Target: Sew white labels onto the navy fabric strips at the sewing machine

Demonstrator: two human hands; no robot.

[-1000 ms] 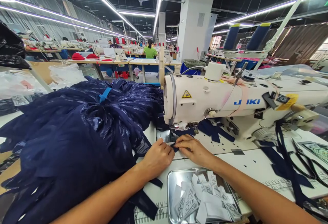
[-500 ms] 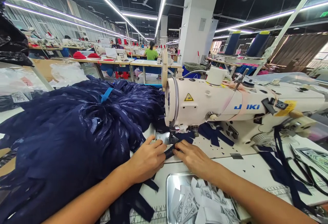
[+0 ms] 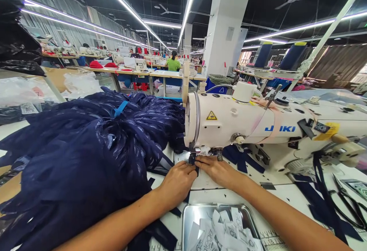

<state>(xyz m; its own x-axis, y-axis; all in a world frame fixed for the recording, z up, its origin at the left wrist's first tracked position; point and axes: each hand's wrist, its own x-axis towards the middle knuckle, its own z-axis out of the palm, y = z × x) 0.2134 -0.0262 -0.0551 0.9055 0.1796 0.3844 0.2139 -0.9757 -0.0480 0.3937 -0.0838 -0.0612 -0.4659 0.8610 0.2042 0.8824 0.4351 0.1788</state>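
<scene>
A white sewing machine (image 3: 229, 119) stands in front of me, its presser foot (image 3: 192, 158) lowered near a small dark piece of navy fabric strip (image 3: 197, 169). Just in front of the foot, my left hand (image 3: 179, 184) is closed, fingers curled and pressed together on that strip. My right hand (image 3: 216, 170) comes in from the other side, its fingers together and the tips on the strip beside the foot. Most of the strip is hidden under both hands. To the left lies a big heap of navy lace-edged garments (image 3: 71, 155), tied with a blue band (image 3: 119, 108).
A metal tray (image 3: 186, 220) of white printed labels (image 3: 226, 232) sits nearest me. Black scissors (image 3: 345, 201) and navy scraps (image 3: 315, 201) lie at the right. Two thread cones (image 3: 263, 55) stand behind the machine. A person in green (image 3: 173, 64) sits far off.
My left hand has moved right and slightly forward, close to the presser foot. My right fingers have come up beside the foot, and less of the strip shows. The view has shifted slightly.
</scene>
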